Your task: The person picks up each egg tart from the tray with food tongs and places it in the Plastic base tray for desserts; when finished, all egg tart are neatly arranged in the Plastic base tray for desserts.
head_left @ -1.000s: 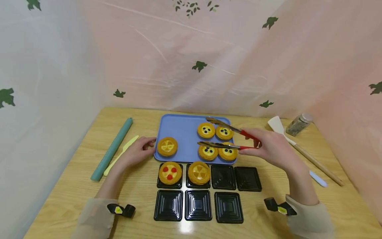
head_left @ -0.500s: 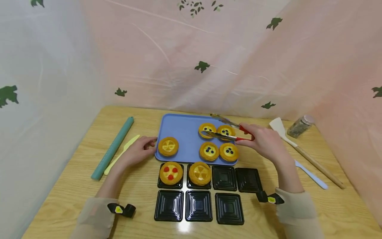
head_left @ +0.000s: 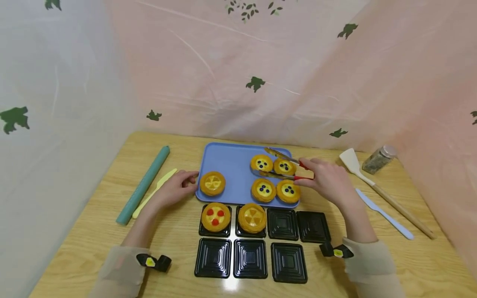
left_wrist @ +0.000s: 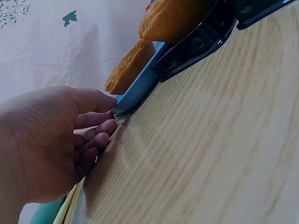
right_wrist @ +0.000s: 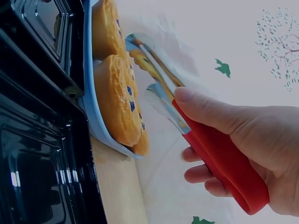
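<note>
My right hand (head_left: 331,180) grips the red handles of metal tongs (right_wrist: 219,158). The tongs' arms are spread above the blue tray (head_left: 231,161), one beyond and one in front of the back blueberry tarts (head_left: 261,163); I cannot tell whether they touch. Nearer on the tray sit two more blueberry tarts (head_left: 263,190). My left hand (head_left: 175,188) holds the tray's left rim between thumb and fingers, beside a tart with yellow fruit wedges (head_left: 213,183). On black square bases in front are a tart with red berries (head_left: 215,217) and another wedge-topped tart (head_left: 252,218).
Several bare black bases (head_left: 250,258) lie in front of the tray. A teal rolling pin (head_left: 143,186) and yellow knife (head_left: 156,190) lie left. To the right are a white spatula (head_left: 376,186), a blue knife (head_left: 385,213) and a spice jar (head_left: 379,159).
My right hand has carried the tongs from over both tart rows to around the back row, then drawn them slightly nearer. The left hand stays at the tray's rim.
</note>
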Demonstrator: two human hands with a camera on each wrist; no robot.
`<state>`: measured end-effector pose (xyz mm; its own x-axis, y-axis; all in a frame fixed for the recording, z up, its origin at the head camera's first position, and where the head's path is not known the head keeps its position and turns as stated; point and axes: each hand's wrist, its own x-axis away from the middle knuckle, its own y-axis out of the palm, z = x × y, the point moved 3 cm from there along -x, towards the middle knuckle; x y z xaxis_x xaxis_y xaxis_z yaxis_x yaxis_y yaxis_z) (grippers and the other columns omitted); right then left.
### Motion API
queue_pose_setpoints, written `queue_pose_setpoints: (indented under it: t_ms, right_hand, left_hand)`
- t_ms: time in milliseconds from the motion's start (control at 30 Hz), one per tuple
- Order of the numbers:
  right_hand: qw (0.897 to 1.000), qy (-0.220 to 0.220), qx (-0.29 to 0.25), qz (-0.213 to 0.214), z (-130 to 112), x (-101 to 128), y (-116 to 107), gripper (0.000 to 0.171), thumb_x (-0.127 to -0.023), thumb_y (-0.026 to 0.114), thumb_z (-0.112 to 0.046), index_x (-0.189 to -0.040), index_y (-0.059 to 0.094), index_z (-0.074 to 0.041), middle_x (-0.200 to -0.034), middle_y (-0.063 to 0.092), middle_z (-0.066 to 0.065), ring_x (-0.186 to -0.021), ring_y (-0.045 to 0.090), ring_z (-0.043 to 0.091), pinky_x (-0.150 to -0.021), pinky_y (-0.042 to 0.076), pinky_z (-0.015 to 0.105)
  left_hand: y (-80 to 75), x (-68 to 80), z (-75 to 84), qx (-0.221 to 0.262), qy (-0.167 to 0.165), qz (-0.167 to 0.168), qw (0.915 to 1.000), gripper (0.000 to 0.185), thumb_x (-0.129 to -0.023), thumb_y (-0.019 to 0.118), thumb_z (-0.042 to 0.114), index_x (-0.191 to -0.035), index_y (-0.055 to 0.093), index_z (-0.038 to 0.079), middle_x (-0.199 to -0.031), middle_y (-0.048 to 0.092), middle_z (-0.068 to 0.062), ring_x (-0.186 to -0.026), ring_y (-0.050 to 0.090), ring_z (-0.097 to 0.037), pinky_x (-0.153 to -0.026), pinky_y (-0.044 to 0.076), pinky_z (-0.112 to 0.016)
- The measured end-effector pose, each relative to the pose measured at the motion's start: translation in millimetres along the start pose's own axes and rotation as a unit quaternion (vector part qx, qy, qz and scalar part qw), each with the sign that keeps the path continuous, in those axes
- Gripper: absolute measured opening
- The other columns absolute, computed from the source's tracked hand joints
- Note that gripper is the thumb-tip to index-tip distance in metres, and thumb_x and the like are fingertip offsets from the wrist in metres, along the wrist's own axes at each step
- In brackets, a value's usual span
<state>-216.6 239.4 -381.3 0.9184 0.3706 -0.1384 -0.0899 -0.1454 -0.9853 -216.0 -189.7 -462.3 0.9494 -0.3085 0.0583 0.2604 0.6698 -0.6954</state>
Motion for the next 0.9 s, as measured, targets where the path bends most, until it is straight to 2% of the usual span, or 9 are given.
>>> queue_pose_setpoints:
  t_ms: [100,200,333,633,900]
  right_hand:
    - [1.0,0.009,0.006,-0.008,-1.8,-0.3,1.5,0.07,-0.086,0.078,-0.052,-0.142,0.063,-0.012,-0.124,0.068,0.013,-0.055,0.05,0.017,-0.048,0.036,0.029]
    - [1.0,0.012,0.009,-0.011,-3.5,-1.1,2.1,0.069,-0.087,0.078,-0.052,-0.141,0.063,-0.011,-0.124,0.066,0.013,-0.053,0.045,0.015,-0.048,0.034,0.029]
    - [1.0,0.002,0.01,-0.005,-5.6,-2.4,1.9,0.067,-0.088,0.078,-0.048,-0.14,0.064,-0.009,-0.121,0.067,0.015,-0.055,0.047,0.015,-0.048,0.035,0.028]
    - [1.0,-0.015,0.004,0.016,-6.2,-3.9,1.9,0.059,-0.087,0.081,-0.043,-0.134,0.068,-0.01,-0.1,0.072,0.01,-0.059,0.053,0.014,-0.05,0.036,0.027]
    - [1.0,-0.016,0.003,0.017,-4.7,-3.2,1.3,0.059,-0.087,0.081,-0.041,-0.135,0.067,-0.01,-0.108,0.075,0.011,-0.064,0.061,0.016,-0.051,0.039,0.027]
  left_hand:
    - [0.3,0.9,1.1,0.0,0.001,-0.002,1.0,0.051,-0.099,0.064,0.021,-0.143,0.056,-0.003,-0.11,0.063,-0.014,-0.093,0.054,-0.02,-0.082,0.043,-0.033]
    - [0.3,1.4,2.0,-0.001,0.0,-0.003,1.0,0.051,-0.1,0.064,0.022,-0.143,0.056,-0.002,-0.109,0.062,-0.013,-0.093,0.053,-0.02,-0.081,0.042,-0.032]
    - [-0.5,1.3,2.3,-0.001,0.0,-0.001,1.0,0.05,-0.1,0.064,0.022,-0.143,0.057,-0.002,-0.108,0.062,-0.013,-0.092,0.053,-0.02,-0.081,0.042,-0.032]
    - [-2.2,0.2,2.5,-0.001,0.003,0.0,1.0,0.05,-0.099,0.065,0.02,-0.143,0.057,-0.002,-0.107,0.063,-0.013,-0.092,0.053,-0.019,-0.082,0.042,-0.032]
    - [-3.6,-1.8,3.4,0.002,0.006,-0.004,1.0,0.049,-0.099,0.064,0.02,-0.142,0.057,-0.002,-0.106,0.062,-0.012,-0.091,0.052,-0.019,-0.081,0.042,-0.032]
